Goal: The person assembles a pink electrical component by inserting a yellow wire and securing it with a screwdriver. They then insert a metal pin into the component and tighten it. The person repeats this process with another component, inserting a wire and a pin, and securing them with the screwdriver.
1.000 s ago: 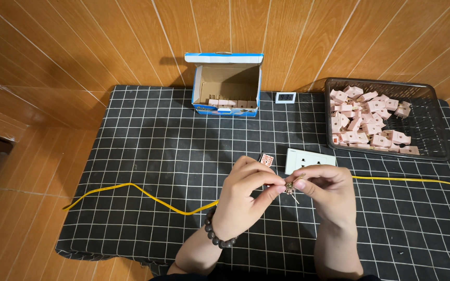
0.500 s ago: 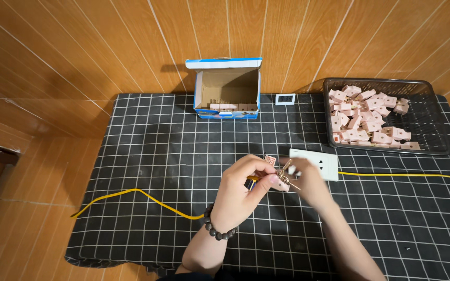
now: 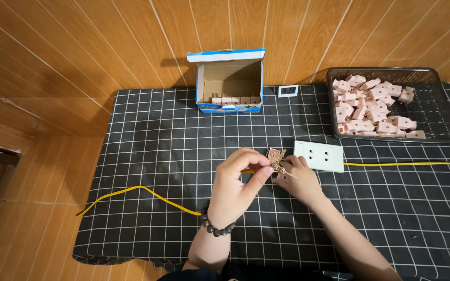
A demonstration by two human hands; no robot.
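Left hand (image 3: pixel 238 182) and right hand (image 3: pixel 300 179) pinch shut on a small pink connector (image 3: pixel 274 155) with yellow wire (image 3: pixel 136 191) above the surface (image 3: pixel 147 130); white socket plate (image 3: pixel 319 155) adjacent; basket (image 3: pixel 433 112) holds many pink pieces; wiring apparently unfinished.

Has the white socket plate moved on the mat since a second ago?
No. The white socket plate sits in the same spot below the wire basket; only the camera shifted.

Bright, even overhead light; soft shadows, sharp focus, edges perhaps slightly bowed.
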